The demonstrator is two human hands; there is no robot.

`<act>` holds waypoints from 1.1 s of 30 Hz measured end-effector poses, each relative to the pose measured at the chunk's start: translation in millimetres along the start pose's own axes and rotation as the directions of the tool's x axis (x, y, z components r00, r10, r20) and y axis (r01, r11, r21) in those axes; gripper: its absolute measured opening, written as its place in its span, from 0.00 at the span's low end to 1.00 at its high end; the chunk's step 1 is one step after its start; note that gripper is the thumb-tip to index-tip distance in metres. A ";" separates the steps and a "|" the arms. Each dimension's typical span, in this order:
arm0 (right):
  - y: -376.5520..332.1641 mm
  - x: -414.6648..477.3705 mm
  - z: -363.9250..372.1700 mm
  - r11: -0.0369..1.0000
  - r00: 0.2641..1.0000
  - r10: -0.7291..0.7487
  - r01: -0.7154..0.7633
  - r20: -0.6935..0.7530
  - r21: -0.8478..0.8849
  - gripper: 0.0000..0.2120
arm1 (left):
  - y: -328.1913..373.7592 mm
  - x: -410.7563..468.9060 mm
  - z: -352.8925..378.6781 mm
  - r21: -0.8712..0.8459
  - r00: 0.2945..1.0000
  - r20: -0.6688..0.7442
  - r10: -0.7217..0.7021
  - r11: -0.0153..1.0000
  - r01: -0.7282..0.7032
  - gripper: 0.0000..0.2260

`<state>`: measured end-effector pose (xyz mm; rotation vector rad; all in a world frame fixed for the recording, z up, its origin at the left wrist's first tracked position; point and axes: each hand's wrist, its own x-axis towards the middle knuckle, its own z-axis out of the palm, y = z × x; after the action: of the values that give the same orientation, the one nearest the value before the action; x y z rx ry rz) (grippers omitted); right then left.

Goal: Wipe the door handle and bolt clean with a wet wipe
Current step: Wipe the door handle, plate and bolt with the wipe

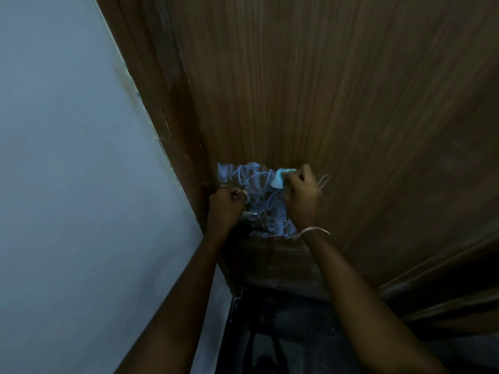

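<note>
Against door (pixel 324 90) — two hands: right hand (pixel 301 197) grip pinching one wipe (pixel 279 178); left hand (pixel 225 209) clenched.

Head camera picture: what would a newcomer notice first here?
The thin pale-blue wet wipe stands out, spread against the brown wooden door between both raised hands. The right hand pinches its upper corner; the left hand is closed by the door's edge, beside a grey-blue wall.
</note>
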<state>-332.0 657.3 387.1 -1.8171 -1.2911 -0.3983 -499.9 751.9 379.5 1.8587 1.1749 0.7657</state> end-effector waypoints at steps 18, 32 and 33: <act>-1.8 3.2 13.1 0.996 0.996 0.074 -0.071 -0.052 0.050 0.05 | -20.1 -10.9 -14.1 -0.017 0.992 -0.101 -0.081 0.997 0.080 0.09; -38.3 7.1 58.5 0.991 0.996 0.078 -0.081 0.032 0.106 0.09 | -38.4 -6.0 -37.7 0.024 0.990 -0.100 -0.099 0.995 0.102 0.08; -50.6 14.0 63.0 0.993 0.998 0.056 -0.059 0.027 0.102 0.08 | -38.2 -4.8 -38.5 0.019 0.990 -0.093 -0.102 0.994 0.104 0.08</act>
<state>-384.0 720.6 382.3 -1.7733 -1.2498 -0.2747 -549.8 768.9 365.7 1.7829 1.3325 0.7893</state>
